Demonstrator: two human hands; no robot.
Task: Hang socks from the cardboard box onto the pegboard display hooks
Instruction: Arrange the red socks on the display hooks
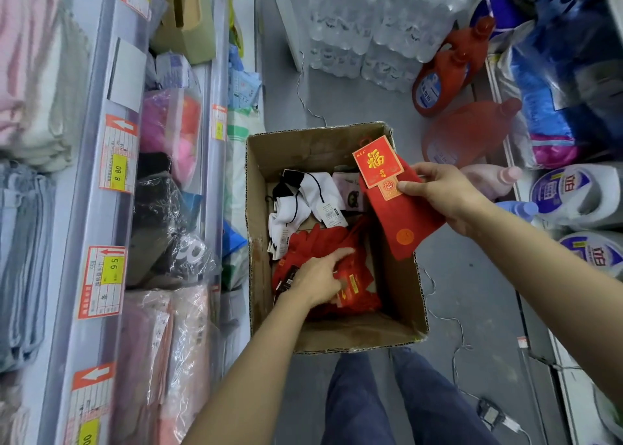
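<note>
Two hands busy: your right hand (441,196) pinches a red sock pair w/ gold-print card (399,205) above the brown cardboard box (401,296); left hand (318,281), fingers curled, digs into red socks (323,242) inside. Loose thumb pinch, so the pair could slip back; no pegboard in view.

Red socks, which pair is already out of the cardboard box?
The red pair with the gold-lettered card, pinched in the right hand above the box's right edge. The other red socks lie inside the cardboard box, under the left hand.

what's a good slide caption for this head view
Right hand holds a carded red sock pair above the cardboard box; left hand reaches into it.
</note>
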